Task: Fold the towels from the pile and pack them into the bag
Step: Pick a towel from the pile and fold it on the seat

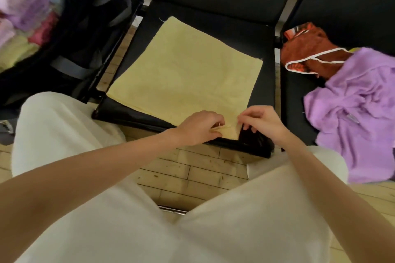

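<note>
Lying flat on the middle chair seat (pixel 265 34): one pale yellow towel (pixel 183 70), seemingly already doubled, since layered edges show along its near-left side. It sits as a rough square turned diamond-wise to the seat, one corner far, one at the near seat edge; no clear long axis, the diagonal running far-left to near-right. Both hands work that near corner: left hand (pixel 199 127) pinches the layered edge between thumb and fingers, right hand (pixel 261 121) pinches the corner tip just beside it, fingers curled. Progress, judged: mid-task. The bag (pixel 70 49), far left, stands open and already holds folded towels in pink, lilac, yellow and red, blurred. The pile on the right-hand chair still carries a crumpled purple towel (pixel 359 113) and a rust-orange towel with white trim (pixel 310 49) behind it, neither folded. Remaining, by estimate: finish folding the yellow piece, bag it, then the two on the right. Wooden floor (pixel 192 168) shows between the knees.
</note>
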`<state>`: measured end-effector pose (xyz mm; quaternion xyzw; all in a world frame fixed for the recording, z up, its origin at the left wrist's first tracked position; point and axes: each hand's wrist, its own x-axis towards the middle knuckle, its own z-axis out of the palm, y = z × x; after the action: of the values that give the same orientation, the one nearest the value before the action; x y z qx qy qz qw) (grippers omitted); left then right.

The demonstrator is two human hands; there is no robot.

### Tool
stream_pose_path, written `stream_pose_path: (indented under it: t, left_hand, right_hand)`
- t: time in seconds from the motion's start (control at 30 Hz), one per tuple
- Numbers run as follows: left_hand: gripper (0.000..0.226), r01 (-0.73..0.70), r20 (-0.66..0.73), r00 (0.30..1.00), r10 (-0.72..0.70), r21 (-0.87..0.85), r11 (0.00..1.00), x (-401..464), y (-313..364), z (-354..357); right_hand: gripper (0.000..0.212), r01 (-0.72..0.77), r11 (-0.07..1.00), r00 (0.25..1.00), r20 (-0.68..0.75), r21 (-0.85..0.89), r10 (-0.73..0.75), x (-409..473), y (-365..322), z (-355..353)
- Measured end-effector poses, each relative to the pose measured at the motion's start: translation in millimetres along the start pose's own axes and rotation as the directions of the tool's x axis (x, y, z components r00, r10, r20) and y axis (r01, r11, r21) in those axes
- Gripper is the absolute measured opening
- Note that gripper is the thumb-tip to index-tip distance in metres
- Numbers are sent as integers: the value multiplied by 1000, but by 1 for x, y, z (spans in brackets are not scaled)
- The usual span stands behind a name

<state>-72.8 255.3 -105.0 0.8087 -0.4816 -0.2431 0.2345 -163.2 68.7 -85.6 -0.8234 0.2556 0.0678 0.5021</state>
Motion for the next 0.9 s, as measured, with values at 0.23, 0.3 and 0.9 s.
stream_pose_path:
  t: [0.23, 0.3, 0.9]
  left_hand:
    - [22, -41, 3, 999, 41, -18, 999, 4, -1, -1]
    - [20, -24, -5, 1000, 23, -79, 997, 4, -3, -4]
    - [16, 400, 422, 894, -149, -604, 689, -3, 19, -18]
  right_hand:
    - [26, -237, 901, 857, -514, -364, 17, 88, -3, -21]
    - [34, -248, 852, 833, -551, -461, -56, 110, -11, -19]
    - [32, -153, 987, 765, -628, 39, 143, 116, -11, -28]
